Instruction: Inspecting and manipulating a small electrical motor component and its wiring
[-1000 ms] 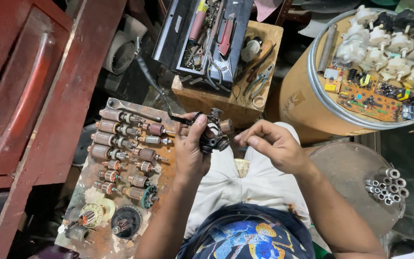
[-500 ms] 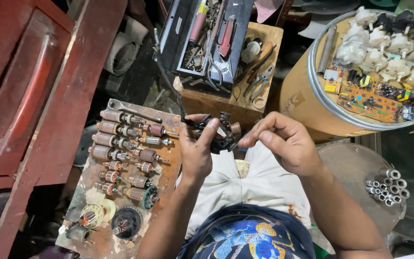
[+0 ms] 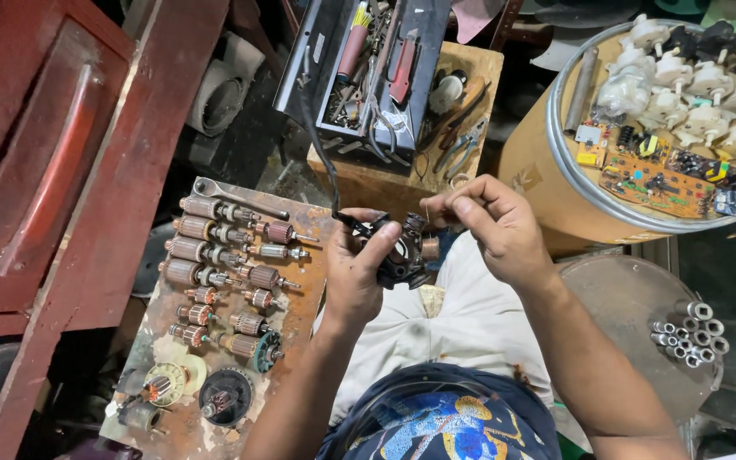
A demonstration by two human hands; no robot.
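Note:
My left hand point(image 3: 358, 266) grips a small black motor housing point(image 3: 404, 253) with copper windings, held up over my lap. A black cable point(image 3: 321, 158) runs from it up toward the toolbox. My right hand point(image 3: 496, 223) is just right of the housing, thumb and forefinger pinched on a thin wire point(image 3: 425, 210) that rises from its top. Both hands hover above my light trousers point(image 3: 462, 328).
A rusty board point(image 3: 304, 294) at left carries several copper-wound armatures point(image 3: 215, 255) and a wrench point(image 3: 240, 198). An open toolbox point(image 3: 368, 68) rests on a wooden crate. A drum at right holds circuit boards point(image 3: 658, 175) and white parts. Metal tubes point(image 3: 690, 332) lie on a round lid.
Both hands have lifted slightly with the motor housing. My right hand closed in and now pinches the thin wire at the housing's top.

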